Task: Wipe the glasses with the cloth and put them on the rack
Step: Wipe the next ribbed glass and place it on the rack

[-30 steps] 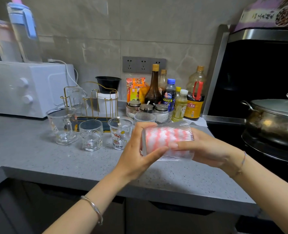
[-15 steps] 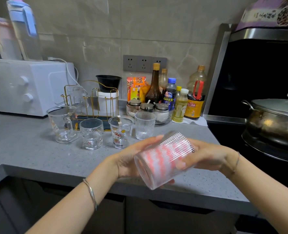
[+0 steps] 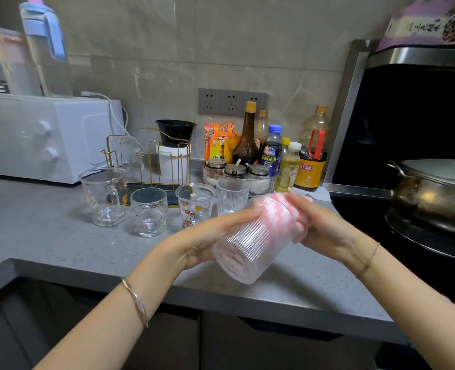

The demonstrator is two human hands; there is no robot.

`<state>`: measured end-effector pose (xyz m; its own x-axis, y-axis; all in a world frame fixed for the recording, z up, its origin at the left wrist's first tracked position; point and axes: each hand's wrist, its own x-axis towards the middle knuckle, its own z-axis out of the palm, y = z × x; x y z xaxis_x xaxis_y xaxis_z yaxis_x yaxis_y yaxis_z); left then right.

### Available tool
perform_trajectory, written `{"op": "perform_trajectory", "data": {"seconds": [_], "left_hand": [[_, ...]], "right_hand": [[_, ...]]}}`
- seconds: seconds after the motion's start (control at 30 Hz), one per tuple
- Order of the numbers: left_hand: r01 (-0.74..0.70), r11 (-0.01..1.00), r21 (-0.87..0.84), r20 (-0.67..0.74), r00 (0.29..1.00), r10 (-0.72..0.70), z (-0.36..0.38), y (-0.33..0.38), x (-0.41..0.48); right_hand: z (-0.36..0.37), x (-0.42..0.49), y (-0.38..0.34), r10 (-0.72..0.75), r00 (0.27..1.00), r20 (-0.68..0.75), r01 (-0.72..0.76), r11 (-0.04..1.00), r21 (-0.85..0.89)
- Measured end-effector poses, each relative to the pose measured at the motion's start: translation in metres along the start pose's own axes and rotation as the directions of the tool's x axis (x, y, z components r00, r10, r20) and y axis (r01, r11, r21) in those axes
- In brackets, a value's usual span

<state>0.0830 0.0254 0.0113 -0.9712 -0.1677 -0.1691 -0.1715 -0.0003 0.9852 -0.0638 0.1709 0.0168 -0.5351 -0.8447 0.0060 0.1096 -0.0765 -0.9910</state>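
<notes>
While tight in left hand (image 3: 198,243), ribbed glass (image 3: 243,253) aslant, mouth toward cloth (image 3: 299,227) tight in right hand (image 3: 330,231).

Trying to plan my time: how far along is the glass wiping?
Done: one glass appears to sit on the rack. In hand: the left hand holds a ribbed glass while the right hand works the pink cloth at its mouth. Left: the mug, short glass, cartoon cup and second ribbed glass stand on the counter.

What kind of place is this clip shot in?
Most likely a home kitchen: a grey counter with sauce bottles against a tiled wall, a lidded pot on the stove, and a small white oven.
</notes>
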Motion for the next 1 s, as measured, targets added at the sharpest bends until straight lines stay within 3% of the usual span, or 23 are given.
{"op": "perform_trajectory", "data": {"seconds": [0.07, 0.17, 0.23, 0.33, 0.4, 0.47, 0.63, 1.0], "left_hand": [[-0.014, 0.994, -0.106, -0.031, 0.999, 0.011, 0.002, -0.005, 0.002], [-0.018, 0.952, -0.305, -0.104, 0.994, -0.015, 0.005, -0.010, 0.004], [-0.037, 0.906, -0.421, -0.150, 0.988, -0.029, 0.005, -0.012, 0.008], [-0.039, 0.816, -0.577, -0.172, 0.982, -0.074, 0.010, -0.010, 0.013], [-0.002, 0.709, -0.705, -0.088, 0.992, -0.085, 0.016, -0.006, 0.014], [0.050, 0.604, -0.795, -0.024, 0.993, -0.115, 0.020, -0.005, 0.014], [0.047, 0.524, -0.850, -0.045, 0.986, -0.162, 0.023, -0.006, 0.013], [0.010, 0.580, -0.815, -0.090, 0.985, -0.144, 0.033, 0.004, 0.009]], "right_hand": [[0.003, 0.002, -0.002, -0.104, 0.983, -0.151, 0.104, 0.995, -0.009], [0.005, -0.004, -0.002, -0.334, 0.879, -0.340, 0.277, 0.938, -0.207], [0.015, -0.012, 0.000, -0.485, 0.802, -0.347, 0.401, 0.869, -0.288], [0.045, -0.022, 0.014, -0.637, 0.770, -0.037, 0.574, 0.717, -0.397], [0.056, -0.022, 0.031, -0.677, 0.723, 0.139, 0.636, 0.574, -0.516], [0.057, -0.020, 0.043, -0.722, 0.655, 0.222, 0.667, 0.415, -0.619], [0.044, -0.014, 0.059, -0.762, 0.499, 0.413, 0.676, 0.045, -0.735], [0.034, -0.017, 0.064, -0.688, 0.438, 0.579, 0.647, -0.206, -0.734]]}}
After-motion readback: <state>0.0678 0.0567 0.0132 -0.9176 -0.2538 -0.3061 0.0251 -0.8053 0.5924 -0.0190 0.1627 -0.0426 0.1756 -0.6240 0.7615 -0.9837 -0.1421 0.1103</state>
